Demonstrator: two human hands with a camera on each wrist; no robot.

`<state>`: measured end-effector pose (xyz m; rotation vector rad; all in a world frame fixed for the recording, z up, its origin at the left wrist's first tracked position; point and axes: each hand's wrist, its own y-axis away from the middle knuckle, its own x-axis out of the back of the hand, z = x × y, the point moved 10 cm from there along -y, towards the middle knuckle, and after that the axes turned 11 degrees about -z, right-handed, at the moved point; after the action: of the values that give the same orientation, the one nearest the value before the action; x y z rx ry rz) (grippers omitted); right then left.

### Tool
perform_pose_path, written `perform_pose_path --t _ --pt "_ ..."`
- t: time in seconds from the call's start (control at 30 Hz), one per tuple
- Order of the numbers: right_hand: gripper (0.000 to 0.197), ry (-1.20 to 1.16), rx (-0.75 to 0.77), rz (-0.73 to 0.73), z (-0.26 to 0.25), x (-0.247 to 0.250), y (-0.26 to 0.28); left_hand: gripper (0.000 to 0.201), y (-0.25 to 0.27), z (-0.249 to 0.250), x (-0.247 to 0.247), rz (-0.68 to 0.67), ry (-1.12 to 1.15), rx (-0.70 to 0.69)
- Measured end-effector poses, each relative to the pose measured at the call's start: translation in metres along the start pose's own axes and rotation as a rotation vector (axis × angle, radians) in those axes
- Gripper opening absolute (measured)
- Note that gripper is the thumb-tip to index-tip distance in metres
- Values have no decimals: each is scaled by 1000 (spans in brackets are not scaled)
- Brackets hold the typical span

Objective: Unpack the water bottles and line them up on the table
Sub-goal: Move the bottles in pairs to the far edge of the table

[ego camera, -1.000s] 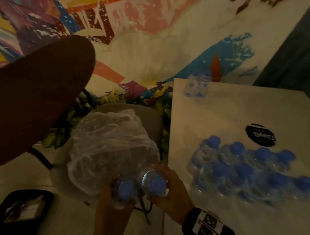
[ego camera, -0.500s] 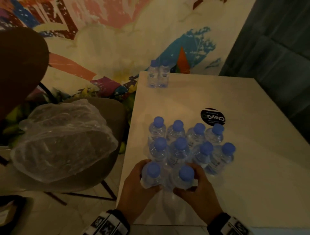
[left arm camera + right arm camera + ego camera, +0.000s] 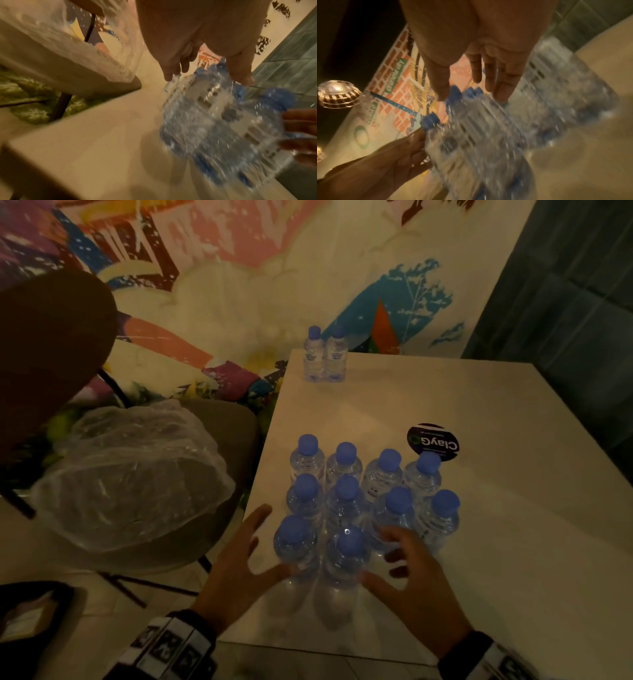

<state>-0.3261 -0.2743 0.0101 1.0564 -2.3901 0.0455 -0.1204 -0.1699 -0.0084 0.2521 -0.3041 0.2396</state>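
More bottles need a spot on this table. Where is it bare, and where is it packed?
Bare: the stretch of table right of the bottle cluster, and the strip between the cluster and the two far bottles. Crowded: the near left corner, where the left hand and right hand flank the cluster.

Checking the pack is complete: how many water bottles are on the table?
12: ten clustered at the table's near edge, two at the far corner. None seems hidden.

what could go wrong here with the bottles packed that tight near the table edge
Both hands, left and right, are open beside the front two blue-capped clear plastic water bottles. These stand touching the cluster behind, so a nudge might topple several. They also stand near the white table's front edge, so one could roll off.
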Motion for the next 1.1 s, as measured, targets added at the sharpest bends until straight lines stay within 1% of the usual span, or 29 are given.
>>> perform_pose_path --t 0.07,0.1,0.13,0.17,0.23,0.27,0.33,0.4,0.47,0.6,0.67,0.73,0.83,0.9,1.0,1.1 --pt "33 76 61 -10 -27 26 3 79 1 16 19 17 -26 -11" --pt "31 110 93 -23 -43 37 1 67 0 26 28 34 -32 -13" --pt "34 151 126 -32 -58 48 -3 59 -4 39 38 56 -38 -34" --pt "33 186 158 -38 -74 56 -10 56 -11 50 48 69 -73 -49" --pt "14 272 205 -91 -99 65 -34 52 -31 72 60 57 -163 -78" --pt "18 357 224 -124 -110 65 -48 52 -44 80 63 33 -170 -100" --pt "28 535 208 -208 -122 59 -84 49 -71 95 62 -52 -273 -128" --pt "38 702 150 -303 -125 48 -119 46 -102 105 54 -145 -515 -137" --pt "42 856 91 -440 -121 30 -148 46 -130 114 39 -258 -721 -137" --pt "42 1086 -5 -659 -110 4 -180 35 -158 119 11 -505 -928 -178" --pt "36 1133 -28 -724 -104 -5 -186 35 -165 117 1 -583 -1002 -205" --pt "29 1140 -30 -742 -99 -11 -190 32 -173 119 -4 -601 -1071 -243" --pt "20 1146 15 -699 -95 -12 -198 29 -182 117 -10 -636 -1152 -254" --pt "21 1132 4 -675 -94 -5 -204 28 -189 117 -9 -660 -1122 -243" --pt "25 1084 -18 -669 -97 20 -219 30 -208 124 -5 -686 -1117 -215" --pt "30 1003 -28 -610 -103 57 -243 31 -238 148 -2 -652 -1097 -188"
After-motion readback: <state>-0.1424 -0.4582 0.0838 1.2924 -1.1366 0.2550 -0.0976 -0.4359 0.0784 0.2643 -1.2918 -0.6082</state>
